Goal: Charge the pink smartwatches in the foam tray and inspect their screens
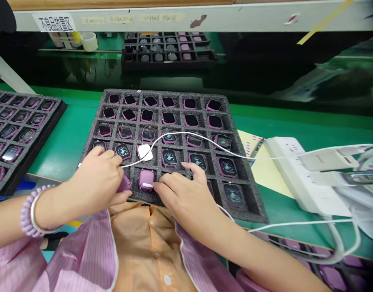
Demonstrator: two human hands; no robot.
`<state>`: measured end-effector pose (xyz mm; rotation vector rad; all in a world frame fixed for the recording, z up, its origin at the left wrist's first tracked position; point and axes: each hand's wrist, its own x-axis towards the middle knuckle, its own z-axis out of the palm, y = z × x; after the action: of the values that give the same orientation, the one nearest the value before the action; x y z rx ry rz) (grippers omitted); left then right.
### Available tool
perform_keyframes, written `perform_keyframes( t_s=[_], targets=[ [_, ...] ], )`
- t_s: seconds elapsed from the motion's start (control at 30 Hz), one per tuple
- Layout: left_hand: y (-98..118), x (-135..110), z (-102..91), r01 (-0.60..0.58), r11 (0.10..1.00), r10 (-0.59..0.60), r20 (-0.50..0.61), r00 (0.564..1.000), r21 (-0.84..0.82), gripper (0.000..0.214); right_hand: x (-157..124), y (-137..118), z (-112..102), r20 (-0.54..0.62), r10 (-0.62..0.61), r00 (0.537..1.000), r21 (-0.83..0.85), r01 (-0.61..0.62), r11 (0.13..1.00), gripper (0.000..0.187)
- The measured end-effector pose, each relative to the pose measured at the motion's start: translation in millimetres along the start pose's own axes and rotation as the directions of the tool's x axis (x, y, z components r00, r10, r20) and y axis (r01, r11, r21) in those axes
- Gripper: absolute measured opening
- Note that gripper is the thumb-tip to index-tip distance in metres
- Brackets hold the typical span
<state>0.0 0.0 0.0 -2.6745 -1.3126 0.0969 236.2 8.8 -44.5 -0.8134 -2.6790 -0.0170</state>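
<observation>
A dark foam tray lies on the green bench, its square cells holding pink smartwatch bodies. The far rows hold watches with dark screens; nearer rows show lit screens.

The left hand rests over the tray's near left corner, its grip pinching a pink watch body between thumb and fingers at the tray's front edge. A beaded bracelet and a metal bangle circle that wrist.

The right hand lies over the near row, fingers spread loosely, its index fingertip touching the white strip on a second pink watch body, which sits face down in its cell just beside the one the left hand holds. This hand's grip pinches nothing.

A white charging puck sits in the cell just behind the face-down watch, and its white cable arcs across the tray to a white power strip on the bench to the right. A white adapter is plugged into the strip.

Another tray of watches lies at the left, and a third tray stands farther back, near a roll of tape. A label with Chinese characters is stuck on the shelf edge above.
</observation>
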Motion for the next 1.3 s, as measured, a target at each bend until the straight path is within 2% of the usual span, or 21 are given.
perform_keyframes(
  t_s=[0.1,0.17,0.27,0.37,0.43,0.53,0.6,0.67,0.77,0.87,1.03,1.1,1.2,1.3],
  targets=[
    [8.2,-8.7,4.1,0.091,0.996,-0.091,0.004,0.996,-0.006,0.051,2.1,3.5,-3.2,-0.007,-0.011,1.000,0.043,0.011,0.999,0.035],
    [3.7,-14.2,6.0,0.142,0.988,-0.144,-0.021,0.989,-0.053,0.050,2.0,8.3,-5.7,-0.023,0.041,0.999,0.154,-0.037,0.987,0.032],
    [-9.7,-23.8,6.7,0.205,0.947,-0.231,-0.085,0.969,-0.247,0.036,2.3,15.9,-3.1,0.027,0.107,0.994,0.264,-0.110,0.958,0.028],
    [-18.9,-34.6,8.3,0.184,0.847,-0.290,-0.144,0.946,-0.498,0.026,5.3,18.9,6.9,0.045,0.123,0.991,0.146,-0.128,0.981,0.029],
    [-20.4,-41.0,11.2,0.164,0.787,-0.317,-0.161,0.935,-0.595,0.022,7.7,18.1,13.5,0.031,0.132,0.991,0.057,-0.134,0.989,0.029],
    [-18.1,-46.3,16.8,0.163,0.673,-0.359,-0.125,0.925,-0.722,0.026,9.6,15.8,18.3,0.014,0.121,0.993,0.023,-0.121,0.992,0.028],
    [-15.1,-46.5,19.8,0.145,0.568,-0.350,-0.079,0.934,-0.810,0.022,9.8,15.2,18.7,0.005,0.107,0.994,0.030,-0.108,0.994,0.028],
    [-11.7,-44.9,21.6,0.104,0.473,-0.291,-0.044,0.956,-0.875,0.013,9.6,15.2,18.3,0.001,0.102,0.995,0.027,-0.102,0.994,0.028],
    [-7.7,-42.1,22.9,0.046,0.405,-0.202,-0.041,0.978,-0.913,0.011,9.5,15.3,18.1,0.006,0.102,0.995,0.001,-0.102,0.995,0.029],
    [-8.3,-40.6,23.6,0.042,0.456,-0.163,-0.037,0.986,-0.889,0.011,9.7,14.9,18.8,0.009,0.104,0.995,-0.021,-0.104,0.994,0.029],
    [-17.3,-39.4,24.0,0.065,0.544,-0.070,0.031,0.997,-0.837,0.011,9.5,14.6,20.0,-0.005,0.105,0.994,-0.023,-0.106,0.994,0.030],
    [-19.4,-39.1,25.7,0.027,0.619,-0.035,0.007,0.999,-0.785,0.015,9.2,14.7,20.5,-0.011,0.109,0.994,-0.017,-0.109,0.994,0.031],
    [-18.5,-38.7,30.7,-0.067,0.741,0.050,-0.045,0.998,-0.668,0.036,8.9,15.1,21.2,-0.022,0.110,0.994,-0.007,-0.110,0.994,0.032],
    [-16.5,-38.3,34.4,-0.097,0.799,0.070,-0.068,0.995,-0.594,0.037,9.1,15.4,21.6,-0.031,0.105,0.994,0.001,-0.105,0.994,0.033]
  ],
)
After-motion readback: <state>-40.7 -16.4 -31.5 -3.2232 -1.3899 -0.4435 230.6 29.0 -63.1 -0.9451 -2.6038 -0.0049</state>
